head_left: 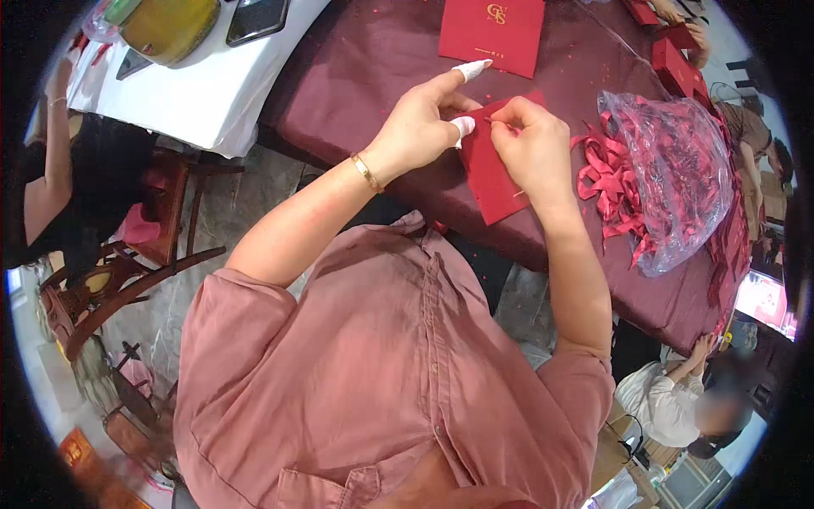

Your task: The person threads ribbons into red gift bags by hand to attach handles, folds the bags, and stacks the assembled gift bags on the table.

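Observation:
My left hand (432, 123), with white wraps on two fingers and a gold bracelet at the wrist, holds the left edge of a red card (492, 174) above the table. The fingers of my right hand (530, 140) are pinched together over the card's upper part; what they hold, if anything, is too small to make out. Beyond my hands lies another red card (492, 38) with gold print. To the right, a clear plastic bag (678, 178) of red ribbons sits on the table, with loose ribbon bows (610, 182) spilling out at its left side.
The table has a dark red cloth (339, 76). At the upper left, a white table (195, 97) bears a phone (257, 19) and a yellowish container (170, 30). Wooden chairs (174, 212) stand at the left. Other people are at the left and right edges.

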The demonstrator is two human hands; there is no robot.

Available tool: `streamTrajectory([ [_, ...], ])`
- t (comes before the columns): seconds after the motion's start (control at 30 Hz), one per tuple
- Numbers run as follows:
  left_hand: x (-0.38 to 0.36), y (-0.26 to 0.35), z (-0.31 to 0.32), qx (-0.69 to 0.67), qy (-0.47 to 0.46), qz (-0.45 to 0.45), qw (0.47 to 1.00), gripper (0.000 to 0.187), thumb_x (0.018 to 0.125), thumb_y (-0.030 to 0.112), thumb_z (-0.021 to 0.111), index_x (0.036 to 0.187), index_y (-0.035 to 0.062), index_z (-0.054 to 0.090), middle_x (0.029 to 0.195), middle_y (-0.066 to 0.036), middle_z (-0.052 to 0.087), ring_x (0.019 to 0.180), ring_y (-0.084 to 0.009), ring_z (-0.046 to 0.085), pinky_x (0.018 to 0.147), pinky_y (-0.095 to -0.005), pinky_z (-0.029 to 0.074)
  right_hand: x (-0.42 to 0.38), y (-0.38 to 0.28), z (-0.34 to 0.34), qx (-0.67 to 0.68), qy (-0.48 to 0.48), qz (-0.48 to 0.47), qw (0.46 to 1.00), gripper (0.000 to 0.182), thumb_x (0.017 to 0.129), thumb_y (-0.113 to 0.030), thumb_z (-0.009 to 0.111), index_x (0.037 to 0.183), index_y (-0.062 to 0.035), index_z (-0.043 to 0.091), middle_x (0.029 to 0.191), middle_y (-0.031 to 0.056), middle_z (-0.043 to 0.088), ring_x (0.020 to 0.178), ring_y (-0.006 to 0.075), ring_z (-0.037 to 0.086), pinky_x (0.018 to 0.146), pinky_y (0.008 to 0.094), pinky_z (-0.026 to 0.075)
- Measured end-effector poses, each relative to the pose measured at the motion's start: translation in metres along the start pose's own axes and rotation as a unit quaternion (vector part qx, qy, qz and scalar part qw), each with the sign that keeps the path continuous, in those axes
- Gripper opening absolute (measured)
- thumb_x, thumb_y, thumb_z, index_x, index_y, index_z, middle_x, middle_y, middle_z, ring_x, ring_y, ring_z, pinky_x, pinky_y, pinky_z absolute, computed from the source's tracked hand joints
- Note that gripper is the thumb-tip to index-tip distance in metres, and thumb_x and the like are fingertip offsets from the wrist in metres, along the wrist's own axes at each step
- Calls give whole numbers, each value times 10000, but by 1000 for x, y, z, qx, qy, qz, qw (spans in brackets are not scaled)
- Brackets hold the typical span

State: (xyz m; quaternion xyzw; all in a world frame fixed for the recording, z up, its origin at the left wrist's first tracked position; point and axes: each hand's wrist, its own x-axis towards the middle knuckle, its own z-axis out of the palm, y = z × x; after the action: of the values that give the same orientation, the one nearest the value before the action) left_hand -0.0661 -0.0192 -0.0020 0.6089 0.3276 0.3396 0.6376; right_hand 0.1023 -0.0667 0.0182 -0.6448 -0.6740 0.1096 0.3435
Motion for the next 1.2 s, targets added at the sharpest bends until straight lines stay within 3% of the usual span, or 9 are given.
streamTrajectory([
  [0.17,-6,9,8,60,15,14,998,601,865,-40,612,1424,70,422,1043,-64,666,857,-91,592,653,-220,496,-2,-9,4,-110,11,-109,988,21,745,-34,620,750,-27,601,719,165,616,706,369,633,649,465,514],
  [0.2,-5,-1,12,56,41,59,996,571,839,-50,591,1381,80,466,955,-85,701,682,-90,608,619,-271,525,-2,-9,4,-105,4,-101,989,33,746,-27,609,772,-17,593,715,178,620,710,380,634,651,474,512],
  [0.3,-9,6,15,110,50,66,991,575,821,-64,563,1367,100,492,988,-88,707,733,-118,653,650,-279,541,0,-4,9,9,-16,12,1000,126,753,-69,661,844,-13,595,768,177,663,756,340,673,665,408,531],
  [0.37,-8,2,15,86,49,79,992,570,822,-64,562,1363,101,494,992,-92,706,766,-124,656,669,-274,548,0,-5,12,74,-4,61,995,194,761,-75,642,932,-24,567,764,203,648,772,393,653,688,484,516],
  [0.5,-4,-6,15,61,75,35,995,544,825,-21,604,1350,78,503,941,-102,699,804,-118,651,686,-275,554,-3,-11,1,-19,-62,80,995,443,779,-240,720,1127,-40,533,876,179,674,844,394,653,754,484,517],
  [0.57,-2,-1,13,69,83,23,994,544,822,8,636,1346,74,505,933,-102,697,785,-115,650,679,-273,552,-2,5,-13,16,41,1,999,496,766,-278,744,1152,-36,549,914,170,678,882,354,659,780,451,521],
  [0.73,-1,6,12,172,120,23,978,513,799,117,741,1274,56,556,826,-98,702,665,-124,657,619,-272,523,14,55,-82,-240,29,292,925,597,843,-572,575,917,7,699,951,218,691,926,359,669,813,449,516],
  [0.87,5,-8,11,178,125,57,974,490,780,109,749,1237,57,581,768,-100,688,619,-153,653,592,-282,510,20,87,-73,-326,-40,353,876,676,822,-627,560,1031,1,702,1017,269,668,984,416,648,865,489,502],
  [1.2,2,-6,5,193,86,63,975,514,801,-47,680,1287,69,559,704,-4,583,589,-50,516,534,-237,457,5,106,-84,-146,13,303,942,320,831,-327,595,812,-30,714,776,210,671,783,368,672,712,463,515],
])
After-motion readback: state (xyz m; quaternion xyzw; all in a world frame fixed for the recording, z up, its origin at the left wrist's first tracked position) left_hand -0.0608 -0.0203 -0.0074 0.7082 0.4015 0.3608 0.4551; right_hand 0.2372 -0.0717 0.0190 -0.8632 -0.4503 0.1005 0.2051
